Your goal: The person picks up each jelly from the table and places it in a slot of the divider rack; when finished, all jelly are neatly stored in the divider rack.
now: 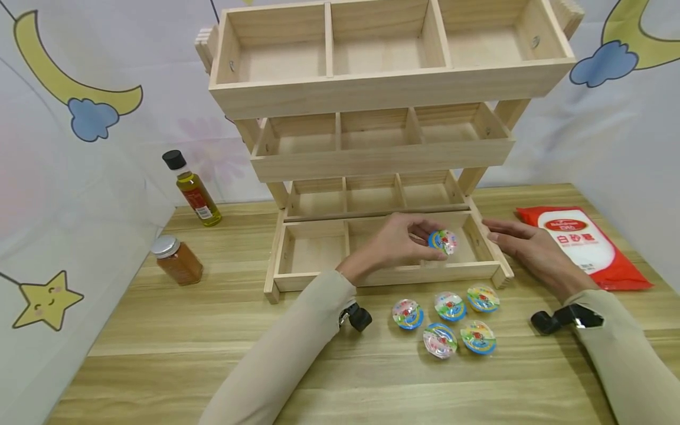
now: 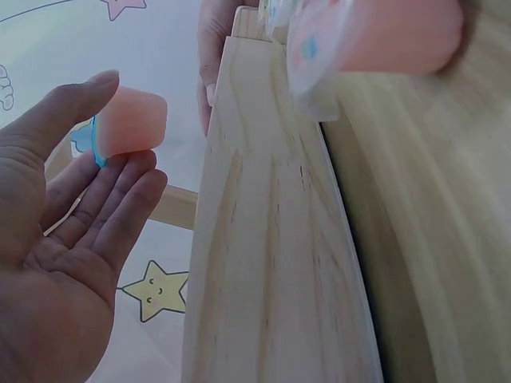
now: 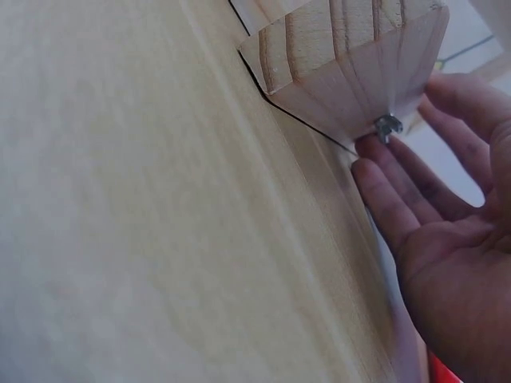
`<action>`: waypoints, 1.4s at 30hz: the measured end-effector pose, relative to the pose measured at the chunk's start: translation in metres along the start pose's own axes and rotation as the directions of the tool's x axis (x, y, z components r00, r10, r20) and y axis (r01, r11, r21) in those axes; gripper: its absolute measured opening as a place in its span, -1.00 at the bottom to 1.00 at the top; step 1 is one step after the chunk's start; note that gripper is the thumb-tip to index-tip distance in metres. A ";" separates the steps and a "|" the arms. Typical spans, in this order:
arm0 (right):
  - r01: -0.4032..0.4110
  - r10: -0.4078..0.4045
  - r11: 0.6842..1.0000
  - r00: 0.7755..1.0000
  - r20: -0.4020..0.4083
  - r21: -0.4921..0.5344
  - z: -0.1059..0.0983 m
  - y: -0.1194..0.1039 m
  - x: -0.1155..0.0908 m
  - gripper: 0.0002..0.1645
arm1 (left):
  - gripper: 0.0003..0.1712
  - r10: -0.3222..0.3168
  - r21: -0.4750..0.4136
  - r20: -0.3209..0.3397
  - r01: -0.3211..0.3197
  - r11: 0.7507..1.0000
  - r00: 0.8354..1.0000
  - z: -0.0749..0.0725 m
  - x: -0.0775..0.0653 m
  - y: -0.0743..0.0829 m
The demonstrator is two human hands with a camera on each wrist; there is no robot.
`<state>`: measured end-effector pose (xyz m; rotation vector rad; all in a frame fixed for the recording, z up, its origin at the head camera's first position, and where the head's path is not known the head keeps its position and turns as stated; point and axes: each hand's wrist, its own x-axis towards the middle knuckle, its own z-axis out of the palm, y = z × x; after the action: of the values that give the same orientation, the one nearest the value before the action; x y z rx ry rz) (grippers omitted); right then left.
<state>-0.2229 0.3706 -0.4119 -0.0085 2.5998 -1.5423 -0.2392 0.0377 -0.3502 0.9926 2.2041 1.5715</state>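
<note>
My left hand (image 1: 390,245) pinches a small jelly cup (image 1: 443,242) between thumb and fingers, over the right part of the bottom tier of a wooden shelf rack (image 1: 393,274). In the left wrist view the jelly cup (image 2: 137,121) shows pink contents and a blue-edged lid. Several more jelly cups (image 1: 440,340) with printed lids lie on the table in front of the rack. My right hand (image 1: 536,251) is at the rack's right side, its fingers fairly straight. The right wrist view has its fingertips against the side board (image 3: 351,88), close to a metal wing nut (image 3: 388,128).
A red and white bag (image 1: 584,242) lies at the right, just beyond my right hand. On the left stand an oil bottle (image 1: 196,195) with a black cap and a jar (image 1: 177,260) of orange-brown contents. The rack's upper tiers (image 1: 390,97) overhang the bottom one.
</note>
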 end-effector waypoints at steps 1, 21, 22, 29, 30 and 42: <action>-0.003 0.003 1.000 1.000 0.001 0.002 0.000 0.000 0.000 -0.22 | -0.48 -0.002 0.016 -0.001 0.002 1.000 1.000 0.000 0.002 0.000; -0.022 0.022 1.000 1.000 0.008 0.003 -0.001 0.002 0.002 -0.23 | -0.47 -0.117 0.020 -0.056 0.118 0.993 0.992 0.010 0.029 -0.008; -0.024 0.024 1.000 1.000 0.008 0.001 -0.001 0.002 0.002 -0.22 | -0.48 -0.121 0.020 -0.063 0.123 0.992 0.991 0.010 0.030 -0.009; -0.011 0.011 1.000 1.000 0.009 -0.022 -0.001 0.001 0.002 -0.19 | -0.46 -0.146 0.065 -0.082 0.152 0.986 0.986 0.012 0.036 -0.012; -0.012 0.012 1.000 1.000 0.008 -0.020 -0.001 0.001 0.002 -0.20 | -0.46 -0.148 0.074 -0.081 0.154 0.985 0.986 0.012 0.037 -0.012; -0.017 0.017 1.000 1.000 0.011 -0.006 -0.001 0.001 0.002 -0.18 | -0.45 -0.169 0.149 -0.082 0.180 0.972 0.982 0.016 0.046 -0.014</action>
<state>-0.2249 0.3720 -0.4121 0.0042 2.5888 -1.5249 -0.2693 0.0771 -0.3613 0.7695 2.4188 1.3933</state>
